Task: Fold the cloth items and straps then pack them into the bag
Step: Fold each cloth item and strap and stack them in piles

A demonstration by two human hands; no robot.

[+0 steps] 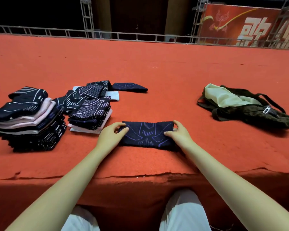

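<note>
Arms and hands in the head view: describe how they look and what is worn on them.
Both arms are bare to the picture's bottom edge; no sleeve shows. The left hand and the right hand wear no gloves, and no rings, watch or bracelet are visible. Fingers are slim with short nails. Nothing is marked on them. Below the arms, light-coloured trousers cover the knees.

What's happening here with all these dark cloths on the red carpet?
A person is folding cloth items to pack away. Both hands, left hand and right hand, pinch the ends of a dark patterned cloth lying on the red carpeted surface. Stacks of similar cloths sit to the left, and the open dark bag waits on the right.
</note>
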